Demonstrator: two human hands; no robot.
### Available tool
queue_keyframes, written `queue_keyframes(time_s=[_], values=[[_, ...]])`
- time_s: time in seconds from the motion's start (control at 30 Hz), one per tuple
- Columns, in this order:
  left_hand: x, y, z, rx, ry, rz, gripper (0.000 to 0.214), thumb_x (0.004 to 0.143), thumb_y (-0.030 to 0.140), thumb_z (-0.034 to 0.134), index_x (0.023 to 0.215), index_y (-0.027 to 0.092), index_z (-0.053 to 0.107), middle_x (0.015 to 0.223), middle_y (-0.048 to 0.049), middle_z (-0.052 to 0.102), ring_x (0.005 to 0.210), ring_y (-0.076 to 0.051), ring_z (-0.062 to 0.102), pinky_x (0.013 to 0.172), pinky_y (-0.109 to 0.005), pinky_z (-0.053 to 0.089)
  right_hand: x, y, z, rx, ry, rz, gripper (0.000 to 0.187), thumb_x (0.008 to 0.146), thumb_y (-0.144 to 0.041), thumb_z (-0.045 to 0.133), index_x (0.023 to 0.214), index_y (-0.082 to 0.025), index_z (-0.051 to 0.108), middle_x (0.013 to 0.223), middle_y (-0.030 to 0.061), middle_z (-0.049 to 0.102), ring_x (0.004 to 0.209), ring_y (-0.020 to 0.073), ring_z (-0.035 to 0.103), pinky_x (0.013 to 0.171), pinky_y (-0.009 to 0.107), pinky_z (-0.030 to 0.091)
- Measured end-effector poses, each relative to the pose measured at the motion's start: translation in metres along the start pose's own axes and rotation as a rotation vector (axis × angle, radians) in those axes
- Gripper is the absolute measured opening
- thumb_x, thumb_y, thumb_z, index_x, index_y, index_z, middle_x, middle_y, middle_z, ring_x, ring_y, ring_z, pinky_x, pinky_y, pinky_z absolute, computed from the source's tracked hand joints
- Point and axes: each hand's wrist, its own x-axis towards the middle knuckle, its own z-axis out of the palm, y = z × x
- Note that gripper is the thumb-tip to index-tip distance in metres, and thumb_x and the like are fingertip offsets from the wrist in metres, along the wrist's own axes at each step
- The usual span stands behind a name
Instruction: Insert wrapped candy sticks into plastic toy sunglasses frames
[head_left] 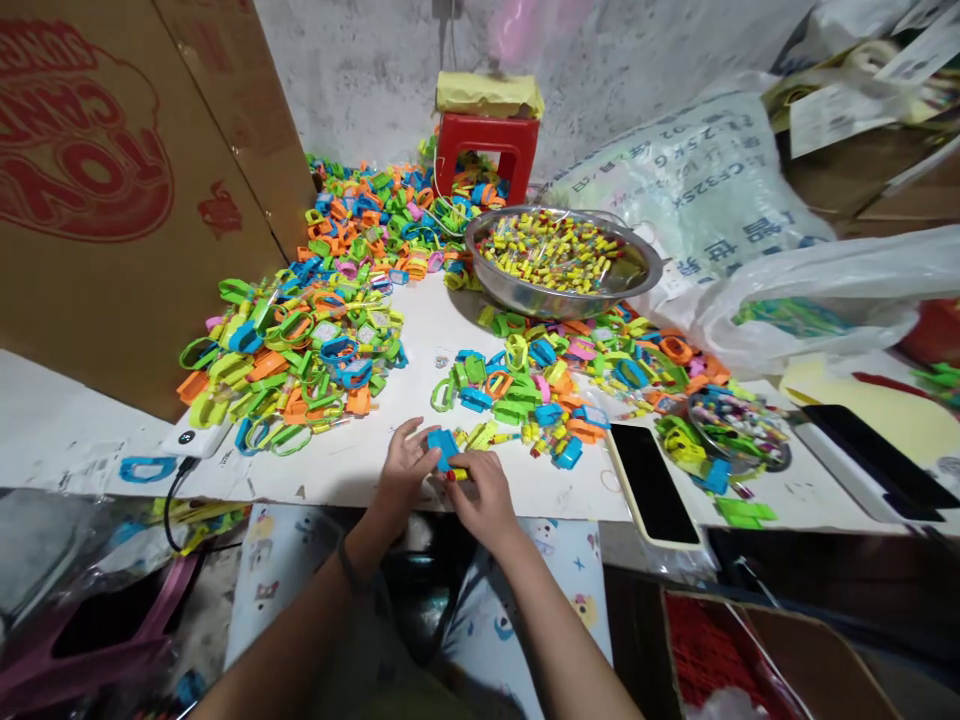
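Together, left hand [405, 468] and right hand [486, 492] pinch a small blue plastic clip [442, 444] near the white table [337, 482] edge; a slip could drop it off.

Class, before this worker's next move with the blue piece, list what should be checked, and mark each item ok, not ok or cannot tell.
1. Grip: the left hand holds the blue piece: ok.
2. The right hand pinches a small yellow part against the blue piece: ok.
3. Is the small yellow part fully seated? Cannot tell, because fingers hide the joint.
4. Supply: the metal bowl has plenty of yellow parts: ok.
5. The heap of coloured pieces lies just beyond the hands: ok.
6. The phone seems to overhang the edge of the table: not ok.
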Motion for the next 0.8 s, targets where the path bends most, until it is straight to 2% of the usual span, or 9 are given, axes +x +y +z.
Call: queue_keyframes(time_s=[0.07, 0.13, 0.23, 0.3, 0.4, 0.57, 0.63, 0.8], values=[[0.0, 0.0, -0.002, -0.017, -0.025, -0.048, 0.067, 0.063, 0.042, 0.081, 0.117, 0.021, 0.048, 0.102, -0.0079, 0.069, 0.086, -0.02, 0.066, 0.075, -0.032, 0.051, -0.003, 0.002, -0.001, 0.063, 0.026, 0.035, 0.023, 0.096, -0.044, 0.05, 0.105, -0.024, 0.056, 0.093, 0.0076, 0.068, 0.084, 0.0239, 0.066, 0.073, 0.038, 0.051], [-0.001, 0.001, -0.004, 0.017, -0.059, -0.054, 0.06, 0.063, 0.041, 0.081, 0.112, 0.02, 0.053, 0.097, -0.0066, 0.069, 0.087, -0.019, 0.065, 0.077, -0.031, 0.051, -0.006, 0.005, -0.004, 0.109, 0.086, 0.113, 0.025, 0.098, -0.045, 0.046, 0.111, -0.024, 0.052, 0.096, 0.008, 0.068, 0.084, 0.023, 0.067, 0.071, 0.036, 0.053], [-0.005, 0.004, -0.004, 0.092, -0.099, 0.018, 0.047, 0.072, 0.039, 0.077, 0.11, 0.021, 0.056, 0.099, -0.005, 0.068, 0.091, -0.018, 0.065, 0.08, -0.03, 0.051, -0.006, 0.007, -0.009, 0.113, 0.129, 0.169, 0.022, 0.1, -0.041, 0.041, 0.11, -0.024, 0.051, 0.094, 0.0071, 0.066, 0.084, 0.0217, 0.067, 0.07, 0.034, 0.053], [-0.009, 0.005, -0.004, 0.185, -0.142, 0.106, 0.04, 0.078, 0.038, 0.074, 0.11, 0.022, 0.057, 0.103, -0.0051, 0.067, 0.092, -0.018, 0.065, 0.083, -0.032, 0.052, -0.005, 0.007, -0.011, 0.116, 0.131, 0.149, 0.019, 0.1, -0.038, 0.042, 0.107, -0.023, 0.053, 0.093, 0.0064, 0.066, 0.085, 0.0205, 0.066, 0.072, 0.033, 0.052], [-0.012, 0.007, -0.002, 0.303, -0.181, 0.203, 0.036, 0.077, 0.036, 0.076, 0.107, 0.021, 0.062, 0.11, -0.0068, 0.065, 0.104, -0.021, 0.063, 0.091, -0.034, 0.051, -0.002, 0.006, -0.01, 0.154, 0.146, 0.122, 0.015, 0.1, -0.032, 0.044, 0.106, -0.023, 0.055, 0.094, 0.0055, 0.066, 0.086, 0.0187, 0.065, 0.075, 0.032, 0.052], [-0.014, 0.004, 0.0, 0.418, -0.205, 0.219, 0.039, 0.083, 0.035, 0.07, 0.117, 0.02, 0.059, 0.12, -0.0098, 0.066, 0.114, -0.024, 0.062, 0.099, -0.038, 0.049, -0.001, 0.008, -0.009, 0.194, 0.132, 0.126, 0.011, 0.098, -0.029, 0.051, 0.105, -0.023, 0.057, 0.095, 0.0054, 0.065, 0.087, 0.0187, 0.063, 0.076, 0.032, 0.052], [-0.014, 0.002, 0.001, 0.421, -0.182, 0.219, 0.045, 0.082, 0.035, 0.072, 0.12, 0.019, 0.056, 0.122, -0.011, 0.066, 0.117, -0.025, 0.062, 0.101, -0.039, 0.048, -0.002, 0.009, -0.009, 0.197, 0.154, 0.128, 0.01, 0.097, -0.028, 0.052, 0.105, -0.023, 0.057, 0.096, 0.0055, 0.065, 0.088, 0.0188, 0.063, 0.076, 0.032, 0.051], [-0.014, 0.001, 0.002, 0.461, -0.176, 0.209, 0.039, 0.076, 0.032, 0.077, 0.107, 0.019, 0.057, 0.106, -0.007, 0.072, 0.099, -0.022, 0.068, 0.088, -0.034, 0.053, -0.003, 0.012, -0.01, 0.199, 0.209, 0.071, 0.01, 0.095, -0.022, 0.054, 0.104, -0.023, 0.056, 0.097, 0.0053, 0.064, 0.091, 0.0187, 0.062, 0.081, 0.033, 0.051]])
